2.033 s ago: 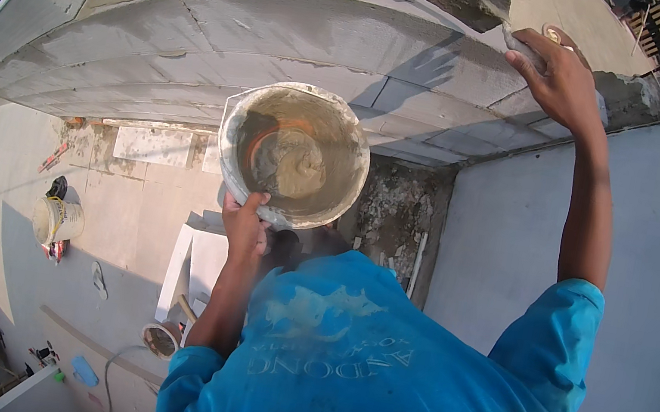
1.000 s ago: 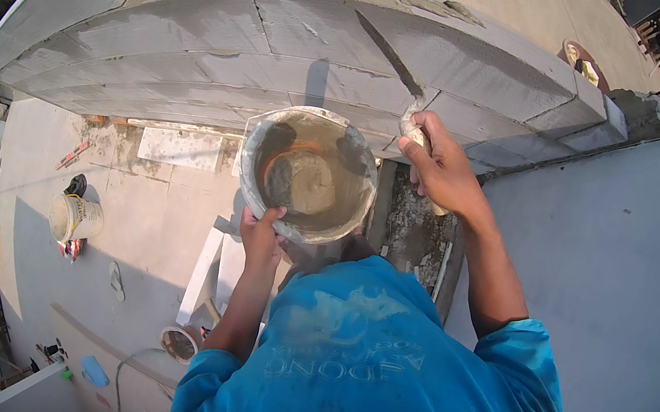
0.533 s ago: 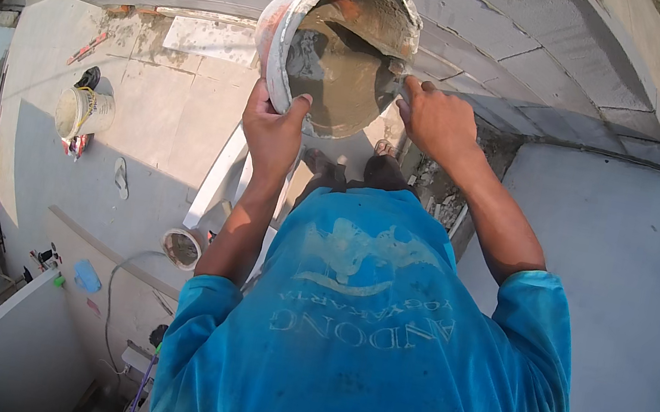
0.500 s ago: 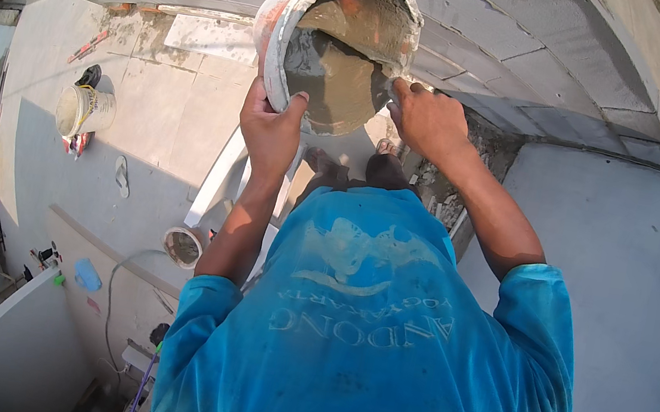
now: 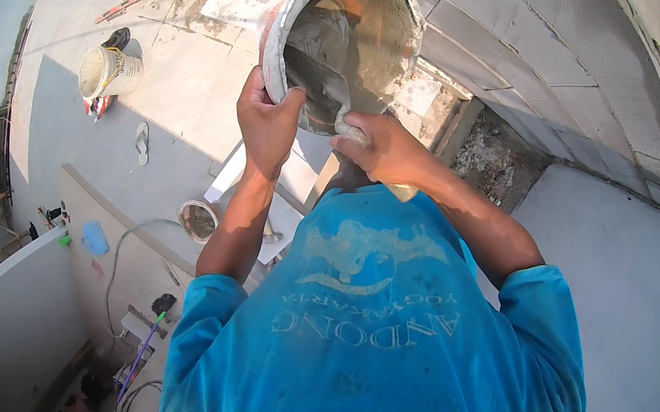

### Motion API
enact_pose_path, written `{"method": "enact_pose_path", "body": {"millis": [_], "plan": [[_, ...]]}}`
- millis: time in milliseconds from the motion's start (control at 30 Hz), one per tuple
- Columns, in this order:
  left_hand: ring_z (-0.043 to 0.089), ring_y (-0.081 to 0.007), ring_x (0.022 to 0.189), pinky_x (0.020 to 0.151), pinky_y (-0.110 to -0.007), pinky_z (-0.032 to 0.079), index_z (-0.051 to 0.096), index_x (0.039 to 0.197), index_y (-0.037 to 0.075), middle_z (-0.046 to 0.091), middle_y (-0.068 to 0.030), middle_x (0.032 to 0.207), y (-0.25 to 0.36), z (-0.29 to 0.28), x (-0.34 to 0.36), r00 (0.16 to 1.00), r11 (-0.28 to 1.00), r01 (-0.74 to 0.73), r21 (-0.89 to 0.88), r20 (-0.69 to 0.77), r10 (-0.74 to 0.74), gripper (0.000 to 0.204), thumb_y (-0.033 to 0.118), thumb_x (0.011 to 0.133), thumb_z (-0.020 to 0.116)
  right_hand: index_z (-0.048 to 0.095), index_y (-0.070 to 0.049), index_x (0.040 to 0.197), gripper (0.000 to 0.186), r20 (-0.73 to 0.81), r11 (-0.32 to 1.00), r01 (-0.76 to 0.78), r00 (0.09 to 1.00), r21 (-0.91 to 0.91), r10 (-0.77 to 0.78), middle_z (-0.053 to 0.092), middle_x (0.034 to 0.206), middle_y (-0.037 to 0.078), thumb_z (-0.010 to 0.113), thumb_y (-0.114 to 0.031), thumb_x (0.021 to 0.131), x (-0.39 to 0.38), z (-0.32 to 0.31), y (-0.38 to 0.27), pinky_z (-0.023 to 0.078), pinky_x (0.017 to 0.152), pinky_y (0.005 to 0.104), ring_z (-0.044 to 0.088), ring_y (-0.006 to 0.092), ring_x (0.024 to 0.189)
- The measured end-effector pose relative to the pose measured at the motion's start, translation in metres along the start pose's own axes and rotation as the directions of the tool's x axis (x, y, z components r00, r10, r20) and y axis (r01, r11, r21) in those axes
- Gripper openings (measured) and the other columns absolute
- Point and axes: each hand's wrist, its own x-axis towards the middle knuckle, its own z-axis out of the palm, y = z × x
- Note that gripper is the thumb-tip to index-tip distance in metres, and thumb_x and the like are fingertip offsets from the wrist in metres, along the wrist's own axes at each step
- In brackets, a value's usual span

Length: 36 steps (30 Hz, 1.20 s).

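Note:
My left hand (image 5: 268, 130) grips the near left rim of a mortar-crusted plastic bucket (image 5: 273, 48), which is tilted so that its inside faces me. Wet grey-brown mortar (image 5: 363, 63) lies in it. My right hand (image 5: 383, 149) is closed round the handle of a trowel (image 5: 313, 72); the blade is down inside the bucket in the mortar, and the pale butt of the handle sticks out below my fingers. Both hands are above my blue shirt (image 5: 361, 386).
A block wall (image 5: 565, 53) curves across the top and right. On the floor at left are a white bucket (image 5: 108, 73), a loose slipper (image 5: 142, 141) and a red bar (image 5: 118, 9). A small round container (image 5: 196, 220), pale boards (image 5: 231, 172), cables and a purple-handled tool (image 5: 139, 357) lie lower down.
The trowel has come down from the wall top into the bucket, its blade now further left and lower inside. The bucket has risen in view and tilted, with my left hand still on it.

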Motion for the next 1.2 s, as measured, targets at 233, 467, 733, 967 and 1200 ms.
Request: {"method": "enact_pose_path", "body": {"millis": [233,467,733,967,1200], "plan": [[0.068,-0.0206,0.083,0.059,-0.033,0.060,0.057,0.118,0.003,0.065,-0.0128,0.105,-0.006,-0.023,0.035,0.970,0.914,0.193,-0.358,-0.069,-0.232,0.039,-0.011,0.083,0.055,0.061,0.004,0.113,0.038,0.419,0.284,-0.423,0.905,0.860,0.076,0.052,0.071,0.004,0.060,-0.033,0.102,0.033,-0.068,-0.021,0.040,0.035,0.0241,0.050,0.0098,0.043],[0.065,-0.0221,0.088,0.067,-0.043,0.063,0.056,0.122,0.012,0.062,-0.0076,0.109,-0.043,-0.041,0.049,0.903,0.876,0.186,-0.445,-0.273,-0.330,0.049,-0.010,0.078,0.058,0.056,0.001,0.117,0.033,-0.154,0.457,0.232,0.967,0.859,-0.203,0.056,0.077,0.004,0.058,-0.029,0.103,0.149,-0.133,-0.081,0.049,0.047,0.0288,0.055,0.0116,0.052],[0.062,-0.0244,0.100,0.075,-0.051,0.061,0.053,0.128,0.015,0.060,-0.0076,0.118,-0.061,-0.091,0.029,0.825,0.929,0.273,-0.252,-0.435,-0.360,0.055,-0.008,0.078,0.060,0.054,-0.003,0.120,0.034,-0.877,0.837,0.507,0.283,-0.205,-0.387,0.067,0.099,0.020,0.067,-0.024,0.097,0.364,-0.163,-0.142,0.053,0.066,0.0487,0.066,0.0401,0.075],[0.055,-0.0343,0.115,0.086,-0.060,0.055,0.048,0.138,0.014,0.051,-0.0115,0.131,-0.045,-0.078,0.006,0.757,0.889,0.180,-0.420,-0.518,-0.398,0.067,-0.009,0.076,0.058,0.055,-0.005,0.122,0.035,-0.862,0.892,0.438,0.404,-0.112,-0.307,0.070,0.105,0.019,0.067,-0.025,0.096,0.373,-0.112,-0.135,0.052,0.075,0.0524,0.067,0.0462,0.092],[0.055,-0.0337,0.112,0.085,-0.059,0.054,0.048,0.137,0.014,0.052,-0.0106,0.129,-0.046,-0.083,-0.003,0.722,0.893,0.225,-0.389,-0.549,-0.421,0.065,-0.007,0.077,0.059,0.043,-0.002,0.133,0.042,-0.934,0.888,0.457,0.339,0.056,-0.116,0.060,0.125,0.027,0.058,-0.022,0.100,0.393,-0.106,-0.157,0.049,0.083,0.0556,0.063,0.0499,0.102]]}}
